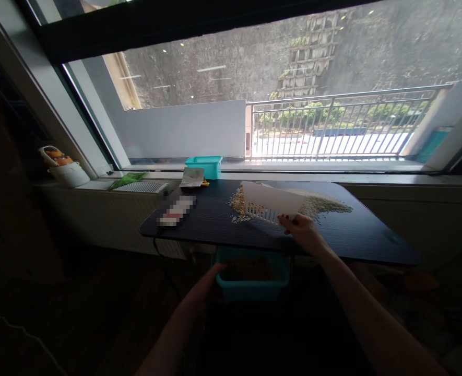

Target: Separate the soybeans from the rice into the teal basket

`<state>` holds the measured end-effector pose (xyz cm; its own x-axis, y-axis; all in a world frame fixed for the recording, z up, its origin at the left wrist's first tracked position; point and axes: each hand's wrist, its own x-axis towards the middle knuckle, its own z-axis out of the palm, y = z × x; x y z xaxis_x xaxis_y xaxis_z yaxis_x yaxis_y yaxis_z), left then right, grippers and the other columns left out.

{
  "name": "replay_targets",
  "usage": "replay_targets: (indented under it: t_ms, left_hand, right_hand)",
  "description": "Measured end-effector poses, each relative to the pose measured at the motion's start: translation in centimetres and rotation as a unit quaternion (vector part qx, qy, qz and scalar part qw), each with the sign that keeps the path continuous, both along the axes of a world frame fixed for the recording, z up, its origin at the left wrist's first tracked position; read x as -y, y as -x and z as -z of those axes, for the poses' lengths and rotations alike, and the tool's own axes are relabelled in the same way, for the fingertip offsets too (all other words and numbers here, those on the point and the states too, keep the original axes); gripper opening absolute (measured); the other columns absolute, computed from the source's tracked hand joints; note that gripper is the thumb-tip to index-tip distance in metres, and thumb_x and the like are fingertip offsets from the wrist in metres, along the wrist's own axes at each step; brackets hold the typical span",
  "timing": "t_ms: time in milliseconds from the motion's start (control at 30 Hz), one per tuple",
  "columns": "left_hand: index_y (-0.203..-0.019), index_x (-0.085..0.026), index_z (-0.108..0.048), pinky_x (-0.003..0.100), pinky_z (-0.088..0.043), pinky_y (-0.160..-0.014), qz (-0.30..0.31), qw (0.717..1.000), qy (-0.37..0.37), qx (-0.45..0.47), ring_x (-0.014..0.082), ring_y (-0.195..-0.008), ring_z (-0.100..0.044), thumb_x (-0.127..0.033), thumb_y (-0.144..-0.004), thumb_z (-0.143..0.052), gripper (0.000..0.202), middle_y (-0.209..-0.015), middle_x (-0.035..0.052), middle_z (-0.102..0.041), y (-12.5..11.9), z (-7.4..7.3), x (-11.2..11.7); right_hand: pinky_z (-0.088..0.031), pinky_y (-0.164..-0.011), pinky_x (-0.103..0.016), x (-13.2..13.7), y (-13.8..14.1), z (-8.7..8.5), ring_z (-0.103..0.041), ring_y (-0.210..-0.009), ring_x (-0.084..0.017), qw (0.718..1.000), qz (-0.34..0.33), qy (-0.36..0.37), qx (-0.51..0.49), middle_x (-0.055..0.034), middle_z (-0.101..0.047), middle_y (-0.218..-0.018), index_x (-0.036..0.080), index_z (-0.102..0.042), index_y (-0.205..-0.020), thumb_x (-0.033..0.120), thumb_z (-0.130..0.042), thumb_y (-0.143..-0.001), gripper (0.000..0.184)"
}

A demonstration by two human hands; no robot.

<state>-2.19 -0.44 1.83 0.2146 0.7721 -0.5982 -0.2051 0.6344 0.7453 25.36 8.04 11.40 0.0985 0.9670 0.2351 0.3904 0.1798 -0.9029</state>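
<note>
Stretching forearms from seven and four o'clock: gripping a teal tub at nine o'clock with the left hand; pinching with the nearer right hand's closed fingers a white slotted sheet toward eleven, lengthwise ten-to-four between grains.

A white container stands near a green item; a railing runs outside.

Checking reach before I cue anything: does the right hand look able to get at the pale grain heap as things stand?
Likely yes: the pale grain heap lies on the dark table just beyond the right hand, with nothing visible between, though that hand holds the white slotted sheet.
</note>
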Motion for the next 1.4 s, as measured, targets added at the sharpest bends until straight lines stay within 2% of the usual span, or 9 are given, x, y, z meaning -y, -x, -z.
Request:
replay_targets:
  t_ms: [100,200,400,667,900,1133,1400]
  left_hand:
    - [-0.121,-0.020,-0.049,0.042,-0.052,-0.076,0.008,1.000,0.000,0.000,0.0302,-0.099,-0.061,-0.056,-0.074,-0.055,0.059,-0.113,0.0128,-0.061,0.0,0.0,0.0]
    - [-0.120,-0.020,-0.049,0.043,-0.052,-0.077,0.007,1.000,0.002,-0.004,0.0303,-0.099,-0.061,-0.056,-0.074,-0.054,0.058,-0.114,0.0130,-0.061,0.0,0.0,-0.1]
    - [-0.119,-0.020,-0.051,0.044,-0.052,-0.076,0.003,1.000,-0.004,-0.009,0.0311,-0.100,-0.060,-0.054,-0.073,-0.057,0.058,-0.115,0.0134,-0.060,-0.1,-0.4,0.0]
    - [-0.118,-0.021,-0.051,0.041,-0.052,-0.075,0.013,1.000,-0.002,-0.003,0.0300,-0.100,-0.060,-0.055,-0.075,-0.054,0.054,-0.111,0.0118,-0.062,0.0,-0.4,0.0]
    - [-0.112,-0.019,-0.055,0.041,-0.052,-0.075,0.001,1.000,0.004,-0.013,0.0295,-0.098,-0.061,-0.055,-0.073,-0.057,0.053,-0.104,0.0115,-0.064,0.0,-0.3,-0.1]
    - [-0.115,-0.021,-0.055,0.041,-0.052,-0.076,0.012,1.000,0.003,0.003,0.0291,-0.100,-0.060,-0.054,-0.074,-0.057,0.053,-0.107,0.0110,-0.064,0.1,-0.3,0.0]
    - [-0.119,-0.021,-0.053,0.041,-0.053,-0.075,0.012,1.000,-0.004,0.010,0.0297,-0.099,-0.061,-0.054,-0.073,-0.057,0.057,-0.113,0.0115,-0.062,0.2,-0.2,-0.1]
  right_hand:
    - [-0.043,-0.046,-0.025,-0.1,0.1,-0.1,-0.054,-0.047,-0.014,1.000,0.015,0.006,0.021,-0.0007,-0.060,-0.054,0.016,-0.063,-0.064,0.049,-0.064,-0.067,0.033]
    - [-0.041,-0.046,-0.025,-0.1,0.2,-0.1,-0.052,-0.045,-0.013,1.000,-0.005,0.018,0.015,-0.0003,-0.060,-0.054,0.016,-0.064,-0.065,0.048,-0.064,-0.067,0.033]
    - [-0.046,-0.048,-0.027,-0.5,1.0,-0.4,-0.052,-0.050,-0.013,0.999,-0.022,0.021,-0.033,-0.0023,-0.062,-0.059,0.016,-0.064,-0.065,0.055,-0.068,-0.061,0.039]
    - [-0.046,-0.049,-0.027,-1.8,1.7,-0.8,-0.052,-0.050,-0.013,0.998,-0.055,0.031,-0.026,-0.0024,-0.063,-0.061,0.016,-0.066,-0.067,0.056,-0.068,-0.060,0.040]
    - [-0.047,-0.049,-0.026,-0.5,0.0,-0.9,-0.054,-0.057,-0.014,0.996,-0.068,0.037,-0.053,-0.0042,-0.064,-0.065,0.015,-0.068,-0.069,0.060,-0.071,-0.055,0.047]
    - [-0.047,-0.047,-0.027,-0.1,0.0,-1.0,-0.053,-0.051,-0.012,0.997,-0.050,0.046,-0.041,-0.0041,-0.065,-0.062,0.015,-0.066,-0.064,0.061,-0.070,-0.055,0.047]
    - [-0.048,-0.050,-0.026,1.4,-0.5,-1.9,-0.056,-0.058,-0.014,0.996,-0.057,0.049,-0.047,-0.0048,-0.066,-0.066,0.015,-0.069,-0.069,0.058,-0.072,-0.056,0.045]
